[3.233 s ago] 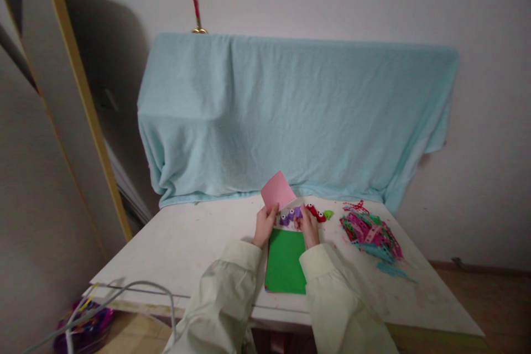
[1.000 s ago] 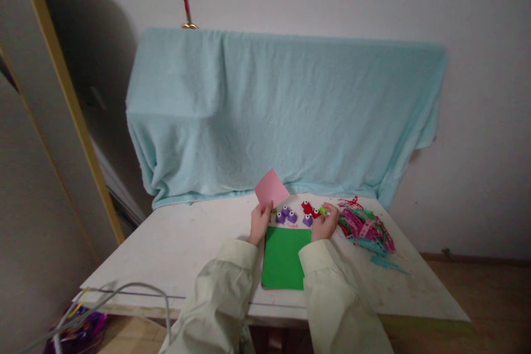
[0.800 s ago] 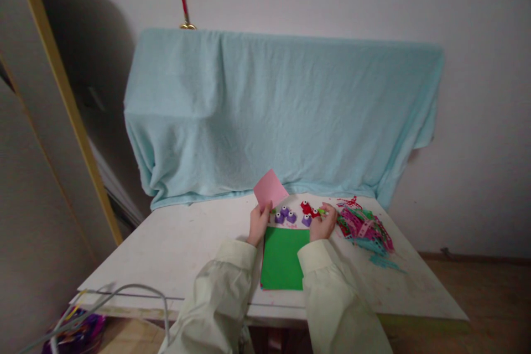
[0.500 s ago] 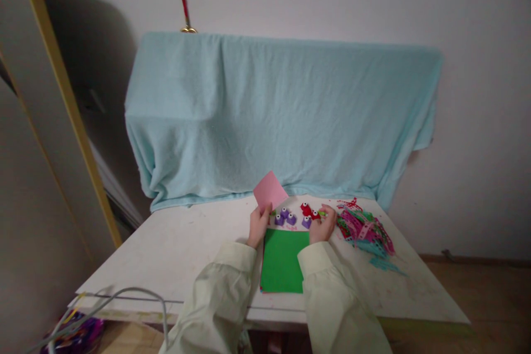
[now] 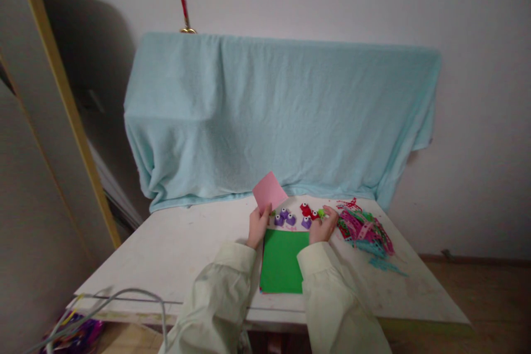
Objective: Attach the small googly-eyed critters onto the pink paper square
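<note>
Pink paper point(image 5: 269, 191) is pinched by the fingers of the left hand point(image 5: 259, 227), which grip its lower corner; the rest of the sheet stands tilted up beyond those fingers, in front of the bottom folds of a light blue cloth point(image 5: 290, 110). The fingers of the right hand point(image 5: 323, 227) are curled, and whether they hold anything I cannot tell, since the hand is small in view and its palm side is hidden.

Just to the left of the right fingers sits a single purple piece point(image 5: 306, 222) with a white spot, and slightly beyond it are two red pieces point(image 5: 306, 209) with similar spots. A lime-green piece point(image 5: 321, 213) shows right beside the fingertips. Three more purple pieces point(image 5: 291, 219) lie close together just right of the left fingers.

Nearer the body than both sets of fingers, and between the two wrists, a green sheet point(image 5: 284, 263) lies flat on the white surface point(image 5: 178, 254). To the right of the right fingers is a loose heap of perforated strips point(image 5: 365, 229) in pink, red, green and blue. Well left of the left fingers, a grey cable point(image 5: 136, 290) loops over the near edge.
</note>
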`<act>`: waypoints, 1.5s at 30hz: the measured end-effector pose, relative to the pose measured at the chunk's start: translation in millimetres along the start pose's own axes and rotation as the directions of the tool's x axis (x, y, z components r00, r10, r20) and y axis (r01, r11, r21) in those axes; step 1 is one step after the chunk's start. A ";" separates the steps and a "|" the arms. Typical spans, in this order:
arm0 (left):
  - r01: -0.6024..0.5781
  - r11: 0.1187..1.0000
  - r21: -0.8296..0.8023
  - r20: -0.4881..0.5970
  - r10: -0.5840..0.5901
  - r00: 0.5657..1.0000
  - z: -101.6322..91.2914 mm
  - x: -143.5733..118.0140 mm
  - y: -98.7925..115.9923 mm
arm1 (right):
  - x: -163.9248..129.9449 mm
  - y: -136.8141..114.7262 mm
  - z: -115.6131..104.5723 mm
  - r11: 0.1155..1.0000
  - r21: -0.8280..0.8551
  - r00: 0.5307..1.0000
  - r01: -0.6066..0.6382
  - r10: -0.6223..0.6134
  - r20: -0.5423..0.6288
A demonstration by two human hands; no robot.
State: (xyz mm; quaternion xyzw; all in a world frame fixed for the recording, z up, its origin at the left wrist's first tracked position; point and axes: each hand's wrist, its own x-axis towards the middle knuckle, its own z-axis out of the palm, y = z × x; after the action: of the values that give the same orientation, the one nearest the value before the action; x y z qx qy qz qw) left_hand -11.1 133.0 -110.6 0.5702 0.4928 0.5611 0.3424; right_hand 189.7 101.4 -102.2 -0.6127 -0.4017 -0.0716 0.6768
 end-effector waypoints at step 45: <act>0.045 0.998 -0.044 -0.006 -0.045 0.999 -2.1 -2.3 12.6 | 7.0 -48.4 -6.7 0.487 0.632 0.790 -0.603 0.253 0.559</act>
State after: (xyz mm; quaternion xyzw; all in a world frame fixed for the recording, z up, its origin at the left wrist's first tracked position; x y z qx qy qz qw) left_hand -10.7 127.0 -99.1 0.5496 0.4942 0.5658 0.3655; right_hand 168.9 86.7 -60.0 -0.3346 -0.3472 0.4112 0.7736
